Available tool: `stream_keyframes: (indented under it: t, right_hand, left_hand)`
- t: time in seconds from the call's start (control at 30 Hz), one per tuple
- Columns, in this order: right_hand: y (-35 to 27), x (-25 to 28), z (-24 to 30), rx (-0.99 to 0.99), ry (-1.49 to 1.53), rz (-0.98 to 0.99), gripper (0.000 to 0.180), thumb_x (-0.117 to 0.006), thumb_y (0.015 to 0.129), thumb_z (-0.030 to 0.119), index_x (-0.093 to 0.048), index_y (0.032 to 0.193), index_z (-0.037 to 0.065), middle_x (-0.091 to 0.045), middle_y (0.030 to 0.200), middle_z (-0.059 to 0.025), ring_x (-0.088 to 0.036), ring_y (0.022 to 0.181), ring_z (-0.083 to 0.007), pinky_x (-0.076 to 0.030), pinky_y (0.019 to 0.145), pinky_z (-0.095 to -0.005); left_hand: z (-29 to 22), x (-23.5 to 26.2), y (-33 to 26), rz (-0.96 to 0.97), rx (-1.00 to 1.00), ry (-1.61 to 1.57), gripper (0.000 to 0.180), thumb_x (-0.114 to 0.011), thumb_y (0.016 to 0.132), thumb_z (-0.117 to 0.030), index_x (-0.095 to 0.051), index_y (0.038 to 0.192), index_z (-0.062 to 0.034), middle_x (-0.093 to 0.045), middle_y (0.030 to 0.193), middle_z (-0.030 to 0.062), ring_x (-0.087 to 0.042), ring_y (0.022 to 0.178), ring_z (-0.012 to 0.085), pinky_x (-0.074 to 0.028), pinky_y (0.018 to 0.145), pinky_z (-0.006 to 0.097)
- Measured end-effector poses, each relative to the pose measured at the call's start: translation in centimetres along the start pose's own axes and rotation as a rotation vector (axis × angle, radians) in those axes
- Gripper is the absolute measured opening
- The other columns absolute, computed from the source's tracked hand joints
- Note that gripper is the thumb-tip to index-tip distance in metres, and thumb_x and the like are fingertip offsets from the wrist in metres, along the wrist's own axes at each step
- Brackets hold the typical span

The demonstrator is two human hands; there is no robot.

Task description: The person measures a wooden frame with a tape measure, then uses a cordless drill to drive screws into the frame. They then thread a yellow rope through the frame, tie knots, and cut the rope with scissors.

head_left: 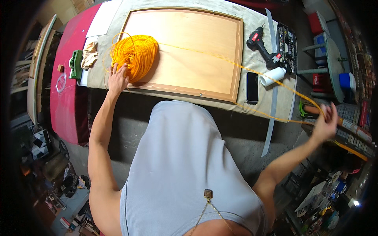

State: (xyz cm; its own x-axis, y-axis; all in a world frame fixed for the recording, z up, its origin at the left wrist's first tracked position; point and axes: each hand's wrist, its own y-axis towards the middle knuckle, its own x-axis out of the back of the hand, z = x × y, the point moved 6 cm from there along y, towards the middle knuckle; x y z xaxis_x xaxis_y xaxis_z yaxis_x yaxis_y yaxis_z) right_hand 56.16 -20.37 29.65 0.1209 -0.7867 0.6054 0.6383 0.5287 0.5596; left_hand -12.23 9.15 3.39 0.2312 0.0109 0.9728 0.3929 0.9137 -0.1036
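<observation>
A bundle of orange cord lies on the left part of a framed wooden panel on the workbench. My left hand rests flat against the bundle's near edge, fingers spread. One strand of cord runs from the bundle across the panel and off the bench to my right hand, which is stretched far out to the right and pinches the strand, pulling it taut.
A black phone, a white roll, a cordless drill and a bit case lie right of the panel. Gloves and a green tool sit at the left. A long metal strip hangs over the bench edge.
</observation>
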Motion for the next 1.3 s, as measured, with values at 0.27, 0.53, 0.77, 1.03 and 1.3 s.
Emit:
stream_keyframes:
  t: [0.27,0.53,0.77,1.03,1.3]
  right_hand:
    - [2.6,22.7,-4.0,0.019,-0.398,-0.593,0.033,-0.074,0.081,0.03,-0.072,0.097,0.001,-0.072,0.092,-0.009,-0.066,0.08,-0.0171,-0.051,0.075,-0.0273]
    - [2.0,27.4,0.2,-0.161,-0.768,-0.633,0.041,-0.063,0.088,0.039,-0.072,0.096,0.0,-0.07,0.095,-0.0138,-0.065,0.083,-0.0224,-0.051,0.08,-0.0328]
    - [-8.7,-3.9,19.5,0.724,0.253,0.402,0.013,-0.067,0.081,0.016,-0.065,0.071,0.006,-0.064,0.07,-0.0062,-0.058,0.063,-0.0207,-0.047,0.074,-0.0366]
    - [-16.3,-22.8,29.3,0.798,0.59,0.823,0.014,-0.074,0.07,0.009,-0.061,0.071,0.003,-0.056,0.068,-0.0087,-0.057,0.07,-0.0264,-0.046,0.07,-0.0369]
    - [-9.8,-28.6,21.4,-0.075,0.559,0.844,0.036,-0.057,0.09,0.012,-0.054,0.124,0.001,-0.062,0.113,-0.0153,-0.058,0.112,-0.0276,-0.045,0.096,-0.0383]
  left_hand:
    - [2.2,-3.2,2.3,-0.205,0.651,-0.617,0.098,-0.072,0.06,-0.07,-0.041,0.139,-0.0207,-0.027,0.146,0.0222,-0.023,0.136,0.0413,-0.024,0.108,0.057]
    - [4.7,-3.2,6.3,-0.3,0.386,-0.419,0.093,-0.086,0.052,-0.04,-0.046,0.134,-0.0253,-0.028,0.143,0.0252,-0.029,0.132,0.0415,-0.031,0.106,0.052]
    - [-12.6,11.1,6.7,-0.326,0.094,-1.69,0.038,-0.059,0.092,-0.028,-0.057,0.116,0.0022,-0.062,0.105,0.0093,-0.056,0.098,0.0191,-0.038,0.096,0.034]
    - [-22.5,19.4,9.2,0.701,0.14,-2.581,0.019,-0.05,0.098,-0.024,-0.052,0.109,-0.009,-0.038,0.066,-0.0024,-0.033,0.052,0.0073,-0.032,0.045,0.024]
    - [-21.4,16.3,12.4,0.105,0.147,-2.406,0.016,-0.048,0.099,-0.019,-0.05,0.108,-0.0062,-0.037,0.066,-0.0048,-0.032,0.054,0.0042,-0.028,0.048,0.02]
